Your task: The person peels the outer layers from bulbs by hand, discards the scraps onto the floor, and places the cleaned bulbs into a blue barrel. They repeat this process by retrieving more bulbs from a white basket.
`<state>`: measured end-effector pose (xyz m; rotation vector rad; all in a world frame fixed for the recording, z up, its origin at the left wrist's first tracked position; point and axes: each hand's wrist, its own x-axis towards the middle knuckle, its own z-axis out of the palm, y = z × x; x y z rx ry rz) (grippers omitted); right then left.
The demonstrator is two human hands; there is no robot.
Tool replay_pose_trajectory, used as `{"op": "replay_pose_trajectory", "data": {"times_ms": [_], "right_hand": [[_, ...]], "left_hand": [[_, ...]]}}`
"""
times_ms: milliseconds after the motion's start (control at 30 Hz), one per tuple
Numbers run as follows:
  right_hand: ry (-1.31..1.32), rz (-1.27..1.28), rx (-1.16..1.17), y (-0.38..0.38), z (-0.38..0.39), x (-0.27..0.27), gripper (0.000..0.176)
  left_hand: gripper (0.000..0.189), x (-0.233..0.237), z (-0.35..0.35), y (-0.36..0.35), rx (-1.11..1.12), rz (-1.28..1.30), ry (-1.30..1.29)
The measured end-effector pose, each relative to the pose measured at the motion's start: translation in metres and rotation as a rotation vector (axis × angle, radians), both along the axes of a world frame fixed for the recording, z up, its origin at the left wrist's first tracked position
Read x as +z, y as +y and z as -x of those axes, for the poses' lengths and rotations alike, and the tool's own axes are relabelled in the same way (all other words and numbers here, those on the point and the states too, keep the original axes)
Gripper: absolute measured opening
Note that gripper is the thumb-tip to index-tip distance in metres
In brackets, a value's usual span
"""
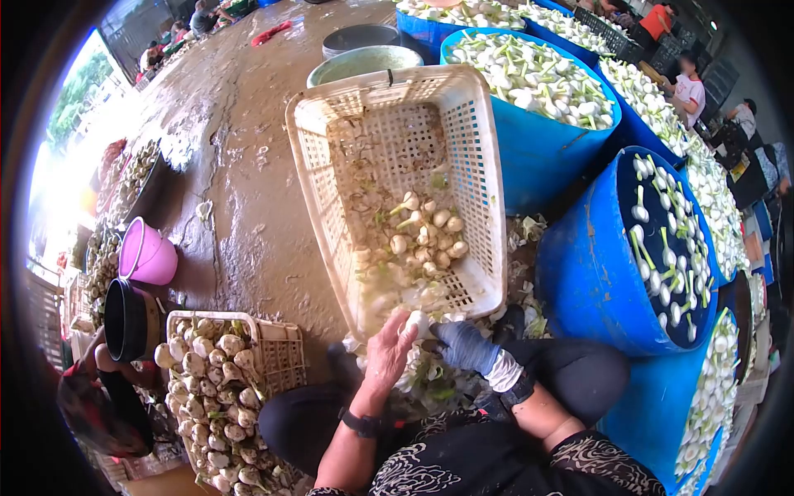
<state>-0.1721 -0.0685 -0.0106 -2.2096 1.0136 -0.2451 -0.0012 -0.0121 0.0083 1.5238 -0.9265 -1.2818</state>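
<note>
A white bulb (420,324) is held between my two hands, just over the near edge of a large pale plastic basket (488,240). My bare left hand (389,349) has its fingers closed on the bulb's left side. On the other side my right hand (468,347), in a grey-blue glove, is closed by the bulb; whatever its fingertips grip is too small to make out. Inside the basket lies a pile of brownish-white bulbs (426,236). Peelings and leaves (430,372) lie below my hands, between my legs.
At the lower left is a crate (277,355) heaped with unpeeled bulbs. A black bucket (132,318) and a pink bucket (149,255) stand beyond it. Blue barrels (579,256) holding white bulbs line the right. Other people (686,91) are at the upper right.
</note>
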Motion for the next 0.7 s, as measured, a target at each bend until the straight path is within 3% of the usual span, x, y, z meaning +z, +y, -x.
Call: {"op": "replay_pose_trajectory", "data": {"times_ms": [33, 100, 200, 233, 267, 300, 333, 367, 433, 500, 567, 633, 700], "right_hand": [[0.006, -0.089, 0.015, -0.002, 0.001, 0.0, 0.034], [-0.096, -0.136, 0.061, -0.006, 0.006, -0.017, 0.032], [-0.247, -0.186, 0.16, -0.029, 0.009, -0.045, 0.033], [-0.297, -0.185, 0.213, -0.043, 0.008, -0.048, 0.039], [-0.341, -0.416, 0.085, -0.059, 0.003, -0.002, 0.036], [-0.707, -0.792, 0.012, -0.08, 0.004, 0.019, 0.034], [-1.047, -0.641, 0.104, -0.106, -0.001, 0.042, 0.041], [-1.396, -0.932, 0.06, -0.128, -0.009, 0.063, 0.052], [-1.721, -0.846, -0.063, -0.171, -0.032, 0.082, 0.045], [-1.223, -0.603, -0.329, -0.208, -0.056, 0.037, 0.039], [-0.356, -0.284, -0.322, -0.249, -0.079, -0.086, 0.034], [0.108, -0.068, -0.255, -0.247, -0.105, -0.168, 0.033], [0.234, 0.066, -0.385, -0.23, -0.13, -0.199, 0.036]], "left_hand": [[0.031, -0.002, 0.001, -0.002, 0.023, 0.078, -0.153], [0.024, -0.013, -0.006, -0.003, 0.122, -0.004, -0.057], [0.02, -0.025, -0.016, -0.007, 0.085, -0.117, -0.092], [0.019, -0.023, -0.014, -0.008, 0.204, -0.154, 0.084], [0.019, -0.02, -0.014, -0.01, 0.321, -0.191, 0.26], [0.019, -0.017, -0.013, -0.011, 0.326, -0.196, 0.261], [0.02, -0.012, -0.011, -0.011, 0.352, -0.173, 0.307], [0.02, -0.009, -0.009, -0.012, 0.38, -0.147, 0.354], [0.019, 0.0, -0.006, -0.013, 0.386, -0.126, 0.394], [0.016, 0.007, -0.006, -0.017, 0.327, -0.078, 0.367], [0.012, 0.01, -0.007, -0.02, 0.333, -0.102, 0.43], [0.01, 0.008, -0.008, -0.022, 0.33, -0.127, 0.45], [0.009, 0.006, -0.011, -0.023, 0.343, -0.156, 0.451]]}}
